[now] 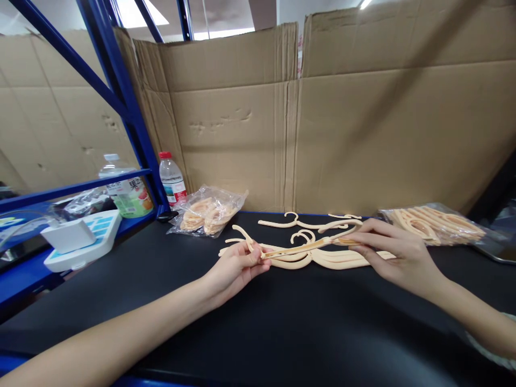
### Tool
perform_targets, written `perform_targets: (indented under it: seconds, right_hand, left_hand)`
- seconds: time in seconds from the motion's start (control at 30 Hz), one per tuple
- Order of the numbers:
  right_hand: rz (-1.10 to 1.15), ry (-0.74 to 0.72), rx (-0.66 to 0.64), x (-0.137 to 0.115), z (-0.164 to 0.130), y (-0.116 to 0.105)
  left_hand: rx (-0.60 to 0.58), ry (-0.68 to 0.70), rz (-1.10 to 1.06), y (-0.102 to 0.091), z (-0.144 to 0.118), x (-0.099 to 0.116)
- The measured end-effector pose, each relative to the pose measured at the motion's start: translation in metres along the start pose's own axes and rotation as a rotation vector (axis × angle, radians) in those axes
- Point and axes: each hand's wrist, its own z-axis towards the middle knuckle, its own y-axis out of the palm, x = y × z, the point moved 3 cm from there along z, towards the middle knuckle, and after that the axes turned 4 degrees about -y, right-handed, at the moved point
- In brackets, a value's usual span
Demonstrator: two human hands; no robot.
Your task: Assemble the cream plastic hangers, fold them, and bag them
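Between my two hands, a cream plastic clothes hanger (296, 249) is held just above the black table. My left hand (237, 269) pinches it near its left end, fingers closed. On the other side, my right hand (397, 255) has thumb and fingers closed on its right part. Below and behind it lie several stacked cream hangers (341, 261), their hooks pointing away from me. Farther back a separate hanger (276, 223) rests flat on the table. My fingers hide parts of the held hanger's ends.
A clear bag of hanger pieces (207, 215) sits at the back left, another bag of hangers (439, 223) at the right. Bottles (172, 180) and a white power strip (86, 247) stand left by a blue metal frame (121, 80). Cardboard (234, 129) walls the table's (282, 328) back.
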Motion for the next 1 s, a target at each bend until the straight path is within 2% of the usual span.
perform_targets:
  seconds: [0.17, 0.47, 0.6, 0.83, 1.0]
  right_hand:
    - [0.000, 0.012, 0.021, 0.000, 0.001, 0.000]
    - [-0.001, -0.004, 0.026, -0.007, 0.003, 0.002]
    - [0.021, -0.012, 0.006, -0.010, 0.002, 0.006]
    - [0.019, 0.082, -0.003, -0.014, -0.003, 0.013]
    - [-0.050, 0.205, 0.007, -0.007, -0.002, 0.010]
  left_hand:
    - [0.009, -0.026, 0.018, 0.002, -0.002, 0.002]
    - [0.144, 0.022, 0.060, 0.003, -0.005, 0.004]
    - [0.162, 0.086, 0.070, 0.001, -0.006, 0.004]
    - [0.168, 0.285, 0.116, 0.000, -0.007, 0.009]
    - [0.172, 0.261, 0.078, 0.001, -0.005, 0.011]
